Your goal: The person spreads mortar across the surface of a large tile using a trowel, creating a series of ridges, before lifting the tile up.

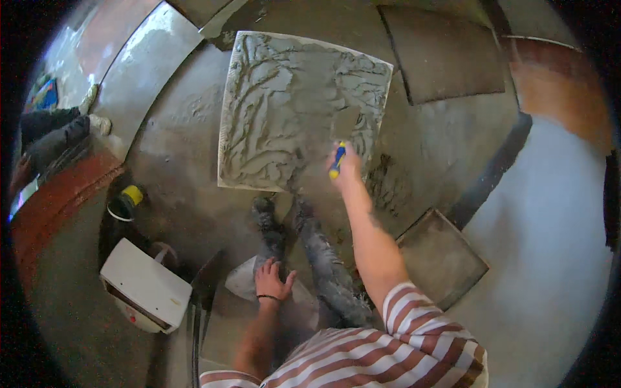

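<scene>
A large square tile [223, 158] lies on the floor ahead of me, its back spread with wet grey mortar [284, 97] in ridges and smears. My right hand [348, 167] is closed round the blue and yellow handle of a trowel [337, 159], over the tile's near right part. The trowel's blade blends into the mortar, so its outline is hard to make out. Down by my leg, my left hand [272, 282] rests with its fingers spread, holding nothing. A dark band circles that wrist.
Square tiles lie at the far right [446, 55] and near right [446, 258]. Mortar is spilled [391, 184] beside the coated tile. To the left are a white box-like object [145, 284] and a yellow and black round thing [129, 197]. Another person's legs [58, 132] show at far left.
</scene>
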Demonstrator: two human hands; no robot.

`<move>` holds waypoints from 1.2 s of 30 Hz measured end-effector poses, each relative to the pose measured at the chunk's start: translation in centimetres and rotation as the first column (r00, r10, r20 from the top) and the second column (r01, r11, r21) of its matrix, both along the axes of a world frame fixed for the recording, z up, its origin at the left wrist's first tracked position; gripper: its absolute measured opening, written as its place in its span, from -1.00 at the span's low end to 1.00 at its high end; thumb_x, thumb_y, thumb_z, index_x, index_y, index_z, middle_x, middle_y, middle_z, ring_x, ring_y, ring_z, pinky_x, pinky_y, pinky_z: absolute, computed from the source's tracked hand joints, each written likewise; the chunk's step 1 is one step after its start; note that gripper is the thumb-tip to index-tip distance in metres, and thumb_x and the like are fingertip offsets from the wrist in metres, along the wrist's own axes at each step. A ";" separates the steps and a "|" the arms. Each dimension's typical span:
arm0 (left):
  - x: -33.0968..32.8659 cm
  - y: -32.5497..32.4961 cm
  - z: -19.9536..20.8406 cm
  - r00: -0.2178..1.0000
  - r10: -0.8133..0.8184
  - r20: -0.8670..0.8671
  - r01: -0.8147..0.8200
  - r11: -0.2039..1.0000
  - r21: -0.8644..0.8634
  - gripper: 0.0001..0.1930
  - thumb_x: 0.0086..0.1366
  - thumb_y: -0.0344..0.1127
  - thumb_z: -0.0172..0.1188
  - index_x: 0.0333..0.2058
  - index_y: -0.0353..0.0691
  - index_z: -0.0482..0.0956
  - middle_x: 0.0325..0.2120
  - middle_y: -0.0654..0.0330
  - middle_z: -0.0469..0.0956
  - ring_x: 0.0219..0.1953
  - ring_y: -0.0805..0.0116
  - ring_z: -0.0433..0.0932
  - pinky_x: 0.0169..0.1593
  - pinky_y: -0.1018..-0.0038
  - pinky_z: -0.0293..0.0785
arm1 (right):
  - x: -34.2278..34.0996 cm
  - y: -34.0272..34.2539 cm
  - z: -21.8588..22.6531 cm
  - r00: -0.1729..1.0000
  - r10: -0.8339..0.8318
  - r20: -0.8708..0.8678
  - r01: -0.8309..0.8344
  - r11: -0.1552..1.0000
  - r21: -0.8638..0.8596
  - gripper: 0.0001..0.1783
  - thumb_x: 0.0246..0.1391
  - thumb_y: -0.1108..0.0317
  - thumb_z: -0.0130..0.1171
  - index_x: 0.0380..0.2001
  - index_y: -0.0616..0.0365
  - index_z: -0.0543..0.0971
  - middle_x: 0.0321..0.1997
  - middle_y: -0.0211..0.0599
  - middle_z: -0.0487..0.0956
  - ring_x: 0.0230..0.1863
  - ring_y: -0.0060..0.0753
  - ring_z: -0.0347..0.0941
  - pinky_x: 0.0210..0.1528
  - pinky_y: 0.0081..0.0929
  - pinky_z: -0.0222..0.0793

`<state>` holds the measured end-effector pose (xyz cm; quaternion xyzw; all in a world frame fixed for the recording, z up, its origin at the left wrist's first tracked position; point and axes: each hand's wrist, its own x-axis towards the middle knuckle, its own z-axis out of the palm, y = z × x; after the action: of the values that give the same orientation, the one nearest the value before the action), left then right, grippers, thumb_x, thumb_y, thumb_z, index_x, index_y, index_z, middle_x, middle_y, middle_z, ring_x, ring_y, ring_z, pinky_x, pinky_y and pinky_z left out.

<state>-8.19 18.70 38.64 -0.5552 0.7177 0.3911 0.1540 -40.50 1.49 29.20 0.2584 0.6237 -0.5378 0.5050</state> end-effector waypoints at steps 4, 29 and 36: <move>0.5 0.5 0.2 0.998 0.054 -0.012 -0.054 0.998 0.014 -0.40 0.05 0.16 0.19 -0.13 -0.25 0.49 0.02 -0.02 0.38 0.06 -0.05 0.31 0.13 0.12 0.21 | 1.5 -5.5 -2.3 0.981 0.117 0.156 -0.105 0.991 -0.082 -0.65 0.21 0.02 -0.12 -0.46 0.05 0.42 -0.67 -0.42 0.36 -0.71 -0.48 0.24 -0.69 -0.47 0.21; -0.2 0.8 0.3 0.985 0.172 -0.033 -0.171 0.985 0.018 -0.39 0.07 0.17 0.19 -0.09 -0.25 0.48 0.05 -0.03 0.36 0.05 -0.04 0.32 0.12 0.14 0.22 | -10.3 -12.2 -0.5 -0.419 0.810 -0.410 -0.589 0.101 0.802 -0.63 0.10 0.09 -0.02 -0.28 0.19 0.56 -0.26 0.08 0.56 -0.17 0.20 0.47 -0.14 0.00 0.38; 0.3 1.6 0.2 0.985 0.173 -0.026 -0.173 0.985 0.007 -0.41 0.03 0.18 0.21 -0.12 -0.19 0.51 0.02 0.07 0.39 0.05 0.01 0.33 0.10 0.13 0.23 | -7.2 -9.6 2.3 -0.396 0.804 -0.443 -0.646 0.099 0.757 -0.61 0.10 0.06 0.00 -0.21 0.14 0.53 -0.22 0.10 0.54 -0.14 0.23 0.43 -0.10 0.01 0.33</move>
<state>-7.86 20.28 38.86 -0.6098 0.6678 0.4120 0.1113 -47.68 -8.07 31.50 -0.5066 0.8080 -0.0370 0.2986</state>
